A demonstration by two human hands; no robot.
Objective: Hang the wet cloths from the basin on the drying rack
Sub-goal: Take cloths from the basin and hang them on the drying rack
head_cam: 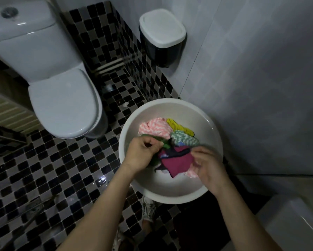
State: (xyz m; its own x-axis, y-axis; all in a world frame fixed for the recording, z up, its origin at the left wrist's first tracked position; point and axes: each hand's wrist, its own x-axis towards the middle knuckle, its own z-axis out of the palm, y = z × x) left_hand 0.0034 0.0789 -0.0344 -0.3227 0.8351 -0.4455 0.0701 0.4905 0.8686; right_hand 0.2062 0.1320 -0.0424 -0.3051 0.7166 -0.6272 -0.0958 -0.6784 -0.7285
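Now | 1 basin (pixel 172 187) | 2 cloths (pixel 177 161) held (left hand (pixel 143 153), right hand (pixel 208 167))

Crumpled cloths (pixel 155 127), pink, yellow, green and magenta, in a heap inside a round white basin (pixel 188 113).

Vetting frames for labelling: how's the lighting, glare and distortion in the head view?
Head view: dim, bluish light, dark corners; wide-angle bends the wall seams; small glare spot on the floor tiles; left hand and right hand slightly soft over the basin; cloths distinct by colour.
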